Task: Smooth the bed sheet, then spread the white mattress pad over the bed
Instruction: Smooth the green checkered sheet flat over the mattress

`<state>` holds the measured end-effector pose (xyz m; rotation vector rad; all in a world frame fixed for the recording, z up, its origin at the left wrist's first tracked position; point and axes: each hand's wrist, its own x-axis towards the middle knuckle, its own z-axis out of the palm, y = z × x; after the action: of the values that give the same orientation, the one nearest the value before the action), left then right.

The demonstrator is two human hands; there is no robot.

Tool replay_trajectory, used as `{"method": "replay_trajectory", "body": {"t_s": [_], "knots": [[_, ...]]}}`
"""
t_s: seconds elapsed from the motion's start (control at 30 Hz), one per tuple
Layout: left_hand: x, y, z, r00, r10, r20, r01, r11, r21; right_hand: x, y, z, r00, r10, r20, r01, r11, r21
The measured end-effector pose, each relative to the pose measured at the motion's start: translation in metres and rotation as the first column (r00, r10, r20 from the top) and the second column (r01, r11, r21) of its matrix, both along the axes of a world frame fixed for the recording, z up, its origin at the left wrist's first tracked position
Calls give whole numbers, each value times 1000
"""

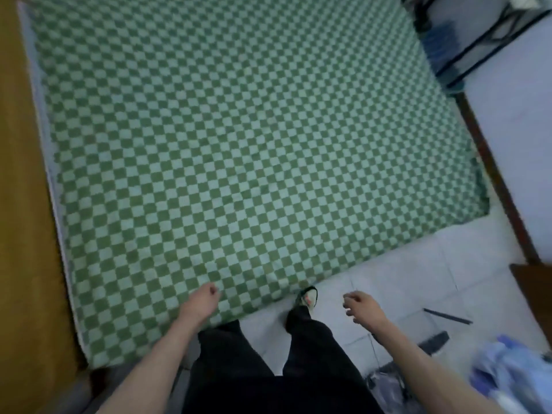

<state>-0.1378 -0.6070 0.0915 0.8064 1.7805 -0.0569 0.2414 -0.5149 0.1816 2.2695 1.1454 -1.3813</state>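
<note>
A green and pale checkered bed sheet (239, 138) lies flat over the whole bed, with only faint creases. My left hand (203, 300) hangs over the sheet's near edge with fingers curled under, holding nothing that I can see. My right hand (360, 304) hovers above the tiled floor to the right of the bed, fingers loosely curled and empty. No white mattress pad shows on the bed. My legs in black trousers stand at the bed's near edge.
A yellow-brown wall (21, 204) borders the bed on the left. A black metal rack (478, 34) stands at the far right. Crumpled blue-white fabric (513, 375) lies at the bottom right, with dark objects on the white tiled floor (403, 264).
</note>
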Motion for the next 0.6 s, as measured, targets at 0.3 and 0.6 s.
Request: {"method": "replay_trajectory", "body": {"t_s": [0.3,0.6], "knots": [[254,143,50,992,-123,-38,128,978,166,268,-45,10,904,-423,-60,410,898,-159],[392,154,26,963,-265,-44,250,945,-213,447,49,24,795,-586,-158,589,808,-34]]}}
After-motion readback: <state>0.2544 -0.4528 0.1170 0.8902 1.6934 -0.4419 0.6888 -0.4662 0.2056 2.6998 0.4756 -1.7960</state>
